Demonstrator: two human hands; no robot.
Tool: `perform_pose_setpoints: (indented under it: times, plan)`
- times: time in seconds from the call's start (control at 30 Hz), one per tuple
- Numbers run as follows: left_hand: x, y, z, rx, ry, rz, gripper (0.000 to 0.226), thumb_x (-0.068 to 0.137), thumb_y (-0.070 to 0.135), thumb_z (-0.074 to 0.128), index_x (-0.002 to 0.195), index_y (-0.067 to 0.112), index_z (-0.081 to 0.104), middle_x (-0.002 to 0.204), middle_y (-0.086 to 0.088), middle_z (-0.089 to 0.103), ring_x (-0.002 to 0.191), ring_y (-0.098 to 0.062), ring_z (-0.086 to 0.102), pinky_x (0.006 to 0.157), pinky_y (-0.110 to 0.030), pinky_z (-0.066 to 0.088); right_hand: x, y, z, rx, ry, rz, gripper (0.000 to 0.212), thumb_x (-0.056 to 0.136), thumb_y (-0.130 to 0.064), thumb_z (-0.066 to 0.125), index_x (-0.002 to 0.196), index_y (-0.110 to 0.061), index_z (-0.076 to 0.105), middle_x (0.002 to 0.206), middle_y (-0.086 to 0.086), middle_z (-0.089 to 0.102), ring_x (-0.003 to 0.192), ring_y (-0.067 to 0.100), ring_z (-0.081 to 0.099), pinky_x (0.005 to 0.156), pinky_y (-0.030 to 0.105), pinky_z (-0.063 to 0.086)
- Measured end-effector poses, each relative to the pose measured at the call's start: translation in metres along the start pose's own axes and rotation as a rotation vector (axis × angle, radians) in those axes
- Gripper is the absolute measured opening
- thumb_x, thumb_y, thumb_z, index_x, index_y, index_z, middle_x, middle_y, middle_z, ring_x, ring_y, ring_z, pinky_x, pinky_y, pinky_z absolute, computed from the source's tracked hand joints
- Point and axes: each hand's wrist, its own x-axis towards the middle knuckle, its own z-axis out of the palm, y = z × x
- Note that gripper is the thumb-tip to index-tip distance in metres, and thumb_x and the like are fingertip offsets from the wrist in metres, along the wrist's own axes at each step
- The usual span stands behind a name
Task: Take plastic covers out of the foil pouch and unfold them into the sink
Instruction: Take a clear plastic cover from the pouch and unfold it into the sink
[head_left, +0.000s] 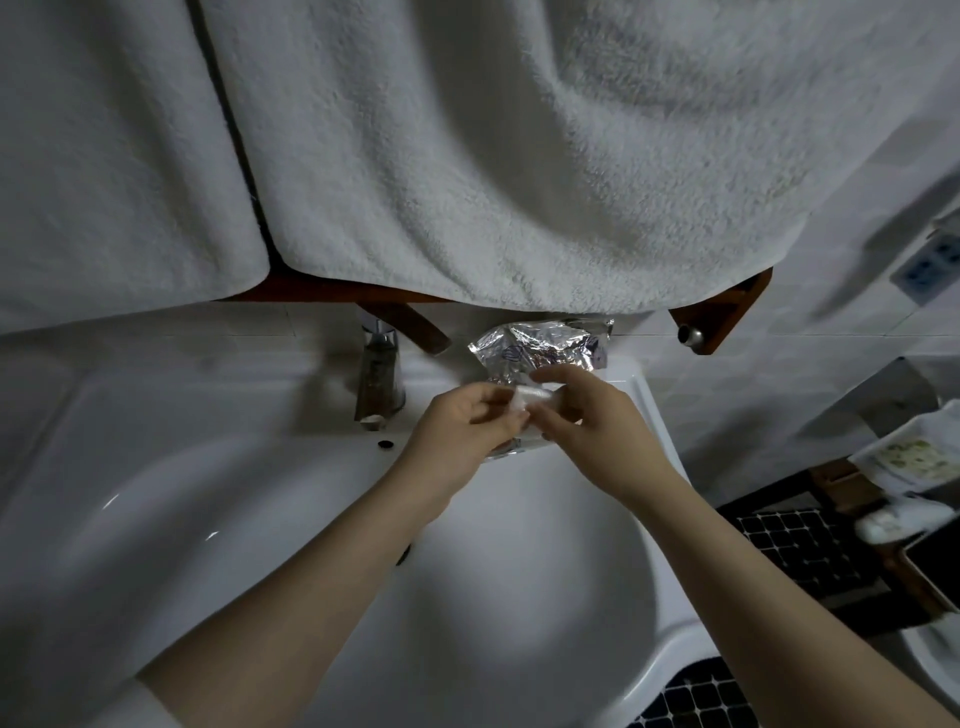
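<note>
Early days I'd say: both grips, left hand (457, 423) and right hand (587, 415), pinch one folded cover (530, 400). Pouch (540, 345) sits just behind them, and the sink (260, 493) below has nothing unfolded in it yet.

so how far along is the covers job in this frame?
Early. Done: one folded plastic cover is out of the foil pouch, which sits on the sink ledge by the tap. In hand: left hand and right hand both pinch that cover over the basin; it looks still folded. Left: unfold it and drop it in. No unfolded cover shows in the basin.
</note>
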Motion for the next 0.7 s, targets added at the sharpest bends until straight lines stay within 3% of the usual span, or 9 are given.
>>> perform_pose_setpoints:
  times: [0.1, 0.17, 0.23, 0.37, 0.43, 0.5, 0.6, 0.7]
  plan:
    - [0.012, -0.006, 0.003, 0.100, 0.029, 0.055, 0.019, 0.086, 0.006, 0.064, 0.089, 0.024, 0.063, 0.084, 0.008, 0.072, 0.082, -0.009, 0.067, 0.079, -0.023, 0.052, 0.010, 0.007, -0.002, -0.048, -0.026, 0.018, 0.033, 0.087, -0.017, 0.061, 0.120, -0.014, 0.058, 0.106, -0.003, 0.057, 0.081, 0.015, 0.058, 0.077, 0.026, 0.046]
    - [0.019, -0.010, 0.003, 0.186, 0.032, 0.061, 0.025, 0.085, 0.005, 0.065, 0.083, 0.030, 0.060, 0.072, 0.010, 0.071, 0.074, -0.010, 0.064, 0.073, -0.026, 0.049, 0.015, 0.010, -0.004, -0.049, -0.078, 0.011, 0.035, 0.086, -0.012, 0.060, 0.121, -0.013, 0.057, 0.113, -0.003, 0.056, 0.089, 0.016, 0.058, 0.081, 0.026, 0.045]
    - [0.029, -0.014, 0.003, 0.290, 0.045, 0.070, 0.029, 0.083, 0.004, 0.066, 0.080, 0.031, 0.056, 0.067, 0.007, 0.068, 0.066, -0.014, 0.059, 0.065, -0.027, 0.045, 0.023, 0.015, -0.007, -0.075, -0.153, -0.039, 0.032, 0.084, -0.006, 0.059, 0.116, -0.013, 0.059, 0.102, -0.003, 0.061, 0.088, 0.017, 0.059, 0.079, 0.027, 0.045]
    - [0.040, -0.017, 0.004, 0.370, 0.030, 0.086, 0.021, 0.085, 0.020, 0.067, 0.082, 0.029, 0.049, 0.054, 0.008, 0.063, 0.046, -0.005, 0.044, 0.050, -0.020, 0.034, 0.040, 0.025, -0.009, -0.167, -0.273, -0.110, 0.019, 0.083, -0.004, 0.058, 0.099, -0.011, 0.067, 0.080, 0.001, 0.066, 0.075, 0.020, 0.058, 0.069, 0.028, 0.042]
    - [0.046, -0.017, 0.005, 0.328, 0.048, 0.062, 0.020, 0.084, 0.026, 0.068, 0.086, 0.032, 0.049, 0.062, 0.003, 0.067, 0.055, -0.010, 0.054, 0.059, -0.025, 0.039, 0.052, 0.029, -0.010, -0.224, -0.316, -0.123, 0.012, 0.082, -0.004, 0.058, 0.091, -0.004, 0.066, 0.073, 0.011, 0.063, 0.068, 0.025, 0.055, 0.062, 0.029, 0.039]
    - [0.051, -0.017, 0.008, 0.196, 0.109, -0.016, 0.024, 0.082, 0.023, 0.070, 0.091, 0.032, 0.050, 0.079, -0.003, 0.068, 0.069, -0.016, 0.060, 0.070, -0.032, 0.048, 0.063, 0.031, -0.011, -0.253, -0.328, -0.139, 0.010, 0.081, -0.004, 0.059, 0.089, -0.003, 0.065, 0.067, 0.004, 0.057, 0.060, 0.015, 0.048, 0.055, 0.018, 0.035]
    - [0.067, -0.019, 0.012, -0.094, 0.309, -0.137, 0.020, 0.084, 0.015, 0.067, 0.097, 0.023, 0.055, 0.096, -0.003, 0.062, 0.085, -0.015, 0.061, 0.086, -0.035, 0.051, 0.078, 0.038, -0.011, -0.234, -0.251, -0.114, 0.013, 0.082, -0.005, 0.059, 0.093, -0.006, 0.065, 0.076, -0.001, 0.060, 0.068, 0.015, 0.050, 0.057, 0.010, 0.034]
    - [0.090, -0.029, 0.008, -0.115, 0.530, -0.196, 0.023, 0.087, 0.014, 0.062, 0.110, 0.012, 0.056, 0.101, -0.001, 0.057, 0.088, -0.010, 0.054, 0.078, -0.024, 0.045, 0.086, 0.050, -0.011, -0.157, -0.142, -0.027, 0.015, 0.084, -0.007, 0.059, 0.097, -0.007, 0.066, 0.084, 0.007, 0.065, 0.077, 0.022, 0.057, 0.058, 0.012, 0.034]
